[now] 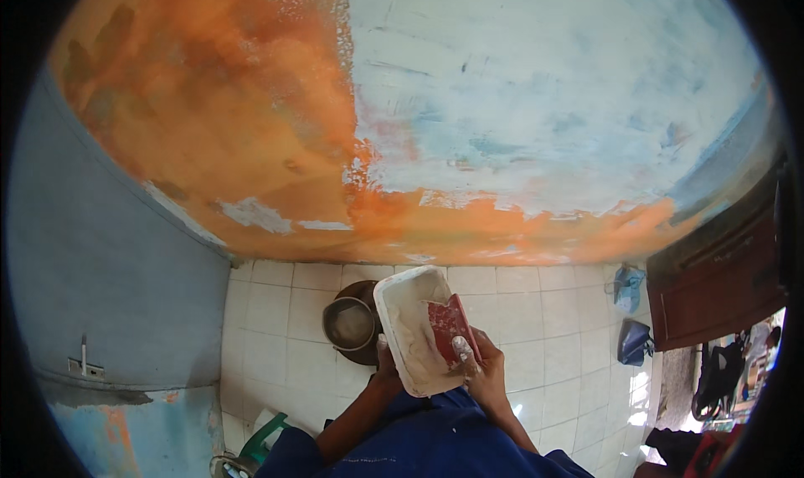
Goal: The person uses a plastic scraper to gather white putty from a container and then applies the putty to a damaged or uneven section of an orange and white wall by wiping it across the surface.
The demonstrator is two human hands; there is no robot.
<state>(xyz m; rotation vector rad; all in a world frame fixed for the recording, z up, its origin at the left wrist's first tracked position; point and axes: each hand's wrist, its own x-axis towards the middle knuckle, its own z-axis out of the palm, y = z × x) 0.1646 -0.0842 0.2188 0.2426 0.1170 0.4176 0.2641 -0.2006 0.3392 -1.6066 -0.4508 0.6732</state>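
My left hand [386, 369] grips the left side of a white rectangular tub [381, 298], its thumb up against the rim. Inside the tub lies a pale, creamy paste [410, 331]. My right hand [483, 367] is closed on a flat dark-red scraper [450, 323], which dips into the tub at its right side. Paste is smeared on the scraper's face and on my right thumb. The tub is held in front of my body, above the tiled floor. The fingers under the tub are hidden.
Ahead stands a wall [234, 101], orange at left and coated whitish at right. A round bucket [350, 323] sits on the floor left of the tub. A grey wall [126, 252] bounds the left. Bags [634, 342] lie near a brown door [712, 285] at right. Something green [264, 438] stands lower left.
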